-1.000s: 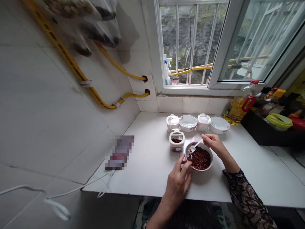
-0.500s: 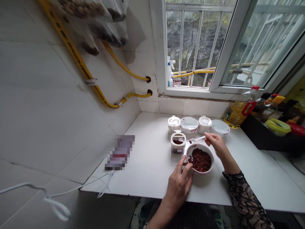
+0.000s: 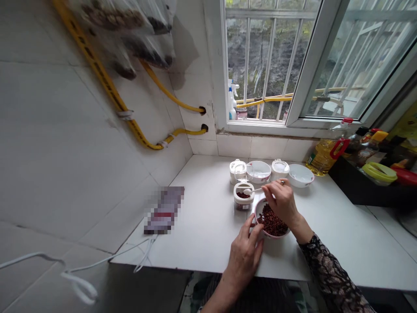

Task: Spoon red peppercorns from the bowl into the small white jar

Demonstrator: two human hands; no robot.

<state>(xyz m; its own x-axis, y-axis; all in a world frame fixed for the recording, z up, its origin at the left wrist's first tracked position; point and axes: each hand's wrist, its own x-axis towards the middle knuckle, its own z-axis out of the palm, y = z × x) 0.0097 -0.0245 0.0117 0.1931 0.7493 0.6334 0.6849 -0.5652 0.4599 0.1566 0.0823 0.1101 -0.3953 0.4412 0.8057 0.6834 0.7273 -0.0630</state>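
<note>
The person's right hand (image 3: pixel 280 202) is pinching the handle of a small white plastic spoon (image 3: pixel 256 190) between thumb and fingers, with a ring (image 3: pixel 282 183) showing on one finger. The spoon is lying almost level, its long axis running left and slightly upward from the fingers, and its bowl is pointing at the mouth of a small square plastic jar (image 3: pixel 243 203) and sitting just above the rim. Dark red dried grains (image 3: pixel 243 195) are filling the jar partway, and its clear hinged lid (image 3: pixel 240 172) is standing open behind it.

The left hand (image 3: pixel 243 256) is curving around the near-left side of a white ceramic bowl (image 3: pixel 259 209), fingers spread and touching its rim. The bowl is holding a heap of the same grains (image 3: pixel 270 221), and the right hand is partly covering it.

The bowl and jar are sitting close together on a white countertop (image 3: pixel 202 226). Beyond them, two more lidded jars (image 3: pixel 279 168) and two white bowls (image 3: pixel 300 175) are lining the back edge. A bottle of yellow cooking oil (image 3: pixel 322 158) is standing in the corner below the window (image 3: pixel 269 61).
</note>
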